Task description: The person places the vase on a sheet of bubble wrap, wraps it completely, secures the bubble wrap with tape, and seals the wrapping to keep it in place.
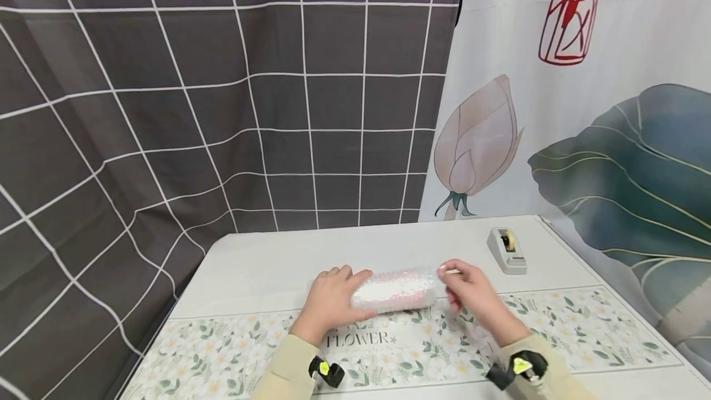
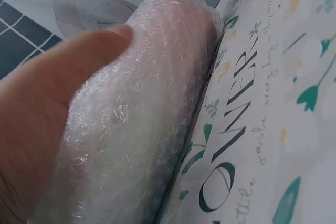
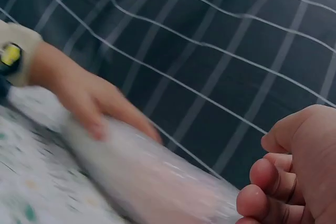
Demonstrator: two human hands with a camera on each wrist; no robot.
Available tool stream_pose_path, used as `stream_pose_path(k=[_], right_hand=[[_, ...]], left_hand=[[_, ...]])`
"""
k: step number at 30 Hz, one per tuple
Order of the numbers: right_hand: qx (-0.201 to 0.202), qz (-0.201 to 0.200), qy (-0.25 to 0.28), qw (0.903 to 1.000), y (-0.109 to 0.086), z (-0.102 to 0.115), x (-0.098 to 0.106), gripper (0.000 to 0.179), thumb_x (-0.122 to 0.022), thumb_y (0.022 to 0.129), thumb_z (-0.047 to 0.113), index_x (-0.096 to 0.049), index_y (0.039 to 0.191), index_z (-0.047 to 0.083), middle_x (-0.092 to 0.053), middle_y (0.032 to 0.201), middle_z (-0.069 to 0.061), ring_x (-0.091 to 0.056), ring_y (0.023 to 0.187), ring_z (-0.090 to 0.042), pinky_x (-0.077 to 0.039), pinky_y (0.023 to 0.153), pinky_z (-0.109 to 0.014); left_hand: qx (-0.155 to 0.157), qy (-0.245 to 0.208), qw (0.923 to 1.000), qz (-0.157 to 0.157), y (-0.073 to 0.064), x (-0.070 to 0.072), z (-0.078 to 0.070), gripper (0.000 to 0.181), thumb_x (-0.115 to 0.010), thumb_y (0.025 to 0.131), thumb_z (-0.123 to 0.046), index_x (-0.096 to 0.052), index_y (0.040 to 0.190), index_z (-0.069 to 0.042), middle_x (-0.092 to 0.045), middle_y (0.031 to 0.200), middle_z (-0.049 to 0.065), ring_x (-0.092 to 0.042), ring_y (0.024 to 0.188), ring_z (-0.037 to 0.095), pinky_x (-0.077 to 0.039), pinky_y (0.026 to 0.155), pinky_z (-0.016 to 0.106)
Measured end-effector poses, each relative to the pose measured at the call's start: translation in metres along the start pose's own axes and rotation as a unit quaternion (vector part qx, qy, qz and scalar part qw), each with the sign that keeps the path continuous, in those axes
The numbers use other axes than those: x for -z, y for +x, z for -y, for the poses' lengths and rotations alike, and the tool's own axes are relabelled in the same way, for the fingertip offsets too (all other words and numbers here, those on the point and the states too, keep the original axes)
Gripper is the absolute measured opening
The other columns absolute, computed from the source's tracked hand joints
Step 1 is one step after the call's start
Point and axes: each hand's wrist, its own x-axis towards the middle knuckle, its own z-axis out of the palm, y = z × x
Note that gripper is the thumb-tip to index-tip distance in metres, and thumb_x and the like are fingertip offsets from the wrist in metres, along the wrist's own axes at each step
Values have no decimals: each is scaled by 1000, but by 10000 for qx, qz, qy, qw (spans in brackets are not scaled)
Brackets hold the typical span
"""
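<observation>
A roll in clear bubble wrap (image 1: 395, 289), pinkish inside, lies lengthwise on the table in the head view. My left hand (image 1: 332, 301) grips its left end, the thumb on the near side and the fingers over the top. In the left wrist view one digit of the left hand (image 2: 58, 77) lies along the bubble wrap (image 2: 136, 93). My right hand (image 1: 471, 289) is at the roll's right end, its fingers loosely bent. Nothing shows between the fingers of the right hand (image 3: 294, 177) in the right wrist view; whether the fingertips touch the wrap is unclear.
A light grey tape dispenser (image 1: 507, 252) stands at the back right of the table. The white tabletop (image 1: 266, 264) carries a floral strip with lettering. A dark gridded curtain (image 1: 333, 104) and a printed white curtain (image 1: 500, 48) hang behind.
</observation>
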Motion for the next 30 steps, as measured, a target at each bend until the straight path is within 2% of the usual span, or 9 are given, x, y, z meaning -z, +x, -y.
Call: stream_pose_path(k=[5,9,12,17,24,30], right_hand=[[261,787,402,9957,-7,4,-62,24,-57,99,9,-53,117,-7,-54,59,-2,-51,45,-11,-49,45,-25],[76,1205,850,9890,-9,-2,-98,28,-57,98,9,-50,119,-8,-55,59,-1,-50,44,-9,-47,44,-23],[-174,1349,1193,9835,-10,-5,-114,32,-55,98,8,-47,123,-9,-55,60,0,-49,43,-9,-45,43,-23],[-356,1294,1380,9813,-13,-9,-122,36,-55,97,8,-46,126,-10,-56,59,0,-48,42,-8,-43,42,-22],[-423,1349,1281,9816,-13,-10,-122,37,-56,99,12,-46,127,-10,-57,60,1,-50,44,-7,-43,43,-21],[-427,1343,1092,9840,-13,-8,-122,35,-54,99,12,-47,125,-10,-56,59,2,-50,44,-7,-43,44,-21]], left_hand=[[-11,-159,9994,-295,0,1,0,52,-43,101,-58,-60,140,-30,-61,98,1,-60,84,20,-52,75,40],[70,-206,9992,-347,0,2,-2,43,-39,106,-46,-61,139,-30,-62,98,1,-61,86,21,-52,76,41],[116,-201,9991,-350,-1,2,-4,41,-39,106,-43,-62,138,-30,-62,98,0,-62,87,21,-52,77,41],[167,-188,9992,-322,0,2,-6,40,-41,106,-41,-61,139,-29,-66,103,0,-65,92,22,-53,79,42],[331,-164,9993,-115,2,1,-5,52,-42,104,-50,-59,141,-19,-69,120,3,-66,104,24,-53,88,44],[476,-214,9986,7,3,1,-7,54,-40,102,-59,-63,134,-22,-68,119,1,-66,104,24,-52,90,46]])
